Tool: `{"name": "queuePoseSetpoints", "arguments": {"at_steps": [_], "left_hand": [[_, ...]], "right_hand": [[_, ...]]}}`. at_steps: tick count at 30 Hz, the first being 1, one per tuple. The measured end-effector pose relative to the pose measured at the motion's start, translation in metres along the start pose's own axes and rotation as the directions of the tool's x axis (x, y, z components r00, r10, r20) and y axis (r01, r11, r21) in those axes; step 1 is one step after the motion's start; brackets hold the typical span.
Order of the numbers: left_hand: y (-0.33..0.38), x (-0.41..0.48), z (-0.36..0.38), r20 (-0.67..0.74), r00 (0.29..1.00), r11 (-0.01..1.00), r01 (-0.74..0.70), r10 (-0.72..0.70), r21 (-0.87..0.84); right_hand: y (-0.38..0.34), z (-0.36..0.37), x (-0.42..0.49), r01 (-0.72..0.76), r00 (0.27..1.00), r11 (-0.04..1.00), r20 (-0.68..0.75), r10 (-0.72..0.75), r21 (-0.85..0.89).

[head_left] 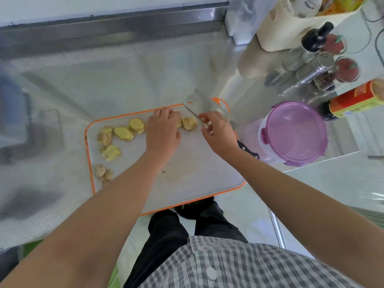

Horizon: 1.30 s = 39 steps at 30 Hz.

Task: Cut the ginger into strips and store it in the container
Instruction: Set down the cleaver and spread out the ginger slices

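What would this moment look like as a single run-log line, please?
phase: slicing | left hand holds ginger on cutting board | right hand grips knife | container lid on

Steel counter [124,65] — cutting board [187,183], container [295,132]

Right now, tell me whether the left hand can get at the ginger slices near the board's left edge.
Probably yes: the left hand sits just right of the ginger slices, nothing between them.
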<state>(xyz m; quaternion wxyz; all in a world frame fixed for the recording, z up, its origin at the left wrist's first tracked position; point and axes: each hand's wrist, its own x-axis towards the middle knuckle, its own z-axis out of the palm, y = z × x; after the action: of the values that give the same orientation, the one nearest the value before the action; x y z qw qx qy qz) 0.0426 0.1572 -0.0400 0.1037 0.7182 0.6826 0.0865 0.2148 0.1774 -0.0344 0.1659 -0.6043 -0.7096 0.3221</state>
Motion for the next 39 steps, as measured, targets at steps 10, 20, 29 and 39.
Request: {"name": "queuePoseSetpoints", "arguments": {"at_steps": [10,20,29,39], "left_hand": [[-0.006,0.009,0.006,-0.015,1.0,0.998,0.015,-0.014,0.059],[-0.009,0.013,-0.001,0.025,0.992,0.976,-0.124,0.122,0.181],[-0.013,-0.027,-0.007,-0.005,0.982,0.982,-0.186,0.186,0.012],[0.034,-0.05,0.011,0.158,0.973,0.979,-0.144,0.167,-0.146]], "right_hand": [[-0.017,0.015,0.031,0.129,0.964,0.966,0.257,-0.069,-0.224],[-0.02,0.014,0.034,0.142,0.959,0.954,0.277,-0.066,-0.263],[-0.024,0.019,0.032,0.127,0.964,0.967,0.257,-0.068,-0.222],[0.008,-0.024,-0.022,-0.04,0.999,0.949,-0.044,0.028,-0.312]]}}
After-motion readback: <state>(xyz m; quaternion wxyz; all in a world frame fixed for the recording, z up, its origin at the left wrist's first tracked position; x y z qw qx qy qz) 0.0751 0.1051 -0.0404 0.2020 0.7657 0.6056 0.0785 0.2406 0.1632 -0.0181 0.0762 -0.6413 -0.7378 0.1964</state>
